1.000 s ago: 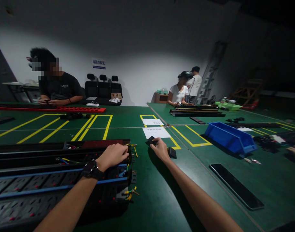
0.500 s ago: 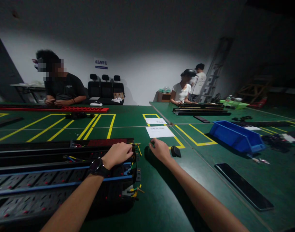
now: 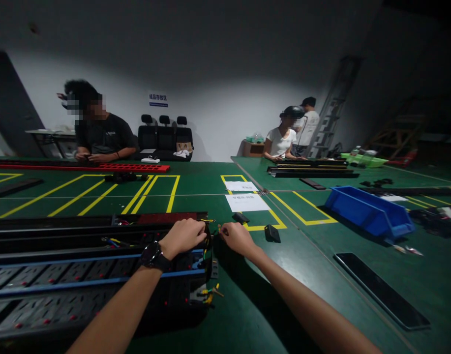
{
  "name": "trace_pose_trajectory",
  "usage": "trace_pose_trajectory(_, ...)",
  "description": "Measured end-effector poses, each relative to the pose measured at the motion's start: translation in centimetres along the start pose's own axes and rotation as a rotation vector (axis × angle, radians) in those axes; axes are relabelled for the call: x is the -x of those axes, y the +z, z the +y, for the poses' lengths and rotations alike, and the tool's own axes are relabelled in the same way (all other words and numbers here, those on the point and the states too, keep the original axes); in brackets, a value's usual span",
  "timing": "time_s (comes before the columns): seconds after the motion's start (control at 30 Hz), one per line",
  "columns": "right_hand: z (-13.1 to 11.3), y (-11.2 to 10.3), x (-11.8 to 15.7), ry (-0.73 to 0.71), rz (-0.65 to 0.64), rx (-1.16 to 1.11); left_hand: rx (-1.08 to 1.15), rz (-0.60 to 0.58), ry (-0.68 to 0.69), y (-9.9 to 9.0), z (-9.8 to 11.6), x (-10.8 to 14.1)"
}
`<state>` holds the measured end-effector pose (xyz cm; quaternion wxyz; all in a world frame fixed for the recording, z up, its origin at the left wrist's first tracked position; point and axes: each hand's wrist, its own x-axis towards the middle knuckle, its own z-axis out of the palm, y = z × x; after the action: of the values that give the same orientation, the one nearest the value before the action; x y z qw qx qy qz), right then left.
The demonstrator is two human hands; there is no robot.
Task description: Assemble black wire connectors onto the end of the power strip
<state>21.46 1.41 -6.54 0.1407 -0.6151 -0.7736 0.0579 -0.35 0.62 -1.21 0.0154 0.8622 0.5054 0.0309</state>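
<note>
Several long black power strips (image 3: 72,270), some with blue edges and red dots, lie side by side at the left front. My left hand (image 3: 184,238), wearing a black watch, is curled over the right end of one strip; its fingertips are partly hidden. Just right of that end, my right hand (image 3: 238,239) is closed in a pinch beside a yellow-green wire end; what it holds is too small to make out. More yellow-green wires with terminals (image 3: 213,292) stick out of the nearest strip. Two small black parts, one behind my right hand (image 3: 241,218) and one right of it (image 3: 273,233), lie on the table.
White paper labels (image 3: 247,202) and yellow tape outlines mark the green table (image 3: 306,265). A blue bin (image 3: 371,211) and a phone (image 3: 382,290) lie to the right. Across the table, people work beside a red rail (image 3: 136,168) and black rails (image 3: 314,169).
My right hand has moved left, to the strip's end, and its fingers have closed into a pinch. A small black part now shows behind it. My left hand stays on the strip.
</note>
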Motion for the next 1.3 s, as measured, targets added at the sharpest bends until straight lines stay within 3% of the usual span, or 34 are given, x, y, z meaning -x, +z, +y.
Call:
trace_pose_trajectory(0.17,1.3,-1.7,0.8,0.044,0.036,0.007,0.009,0.028,0.046,0.0,0.2,0.0)
trace_pose_trajectory(0.43,-2.7,-0.6,0.0,-0.118,0.042,-0.401,0.001,0.016,0.14,-0.1,0.4,0.0)
trace_pose_trajectory(0.6,1.4,-1.0,0.1,-0.042,0.097,-0.427,0.014,0.002,0.133,-0.2,0.6,-0.2)
trace_pose_trajectory(0.77,7.8,-2.2,2.2,0.052,0.086,-0.417,0.047,-0.018,0.088,-0.4,0.7,-0.5)
trace_pose_trajectory(0.9,10.8,-2.5,4.0,0.116,0.062,-0.405,0.097,-0.032,0.072,-0.4,0.4,-0.6)
trace_pose_trajectory(1.03,11.3,-2.6,5.2,0.12,0.069,-0.384,0.143,-0.012,0.064,-0.6,-0.2,-0.4)
trace_pose_trajectory(1.3,9.6,-3.2,7.0,0.09,0.021,-0.167,0.145,-0.042,0.049,-1.2,-1.6,-0.3)
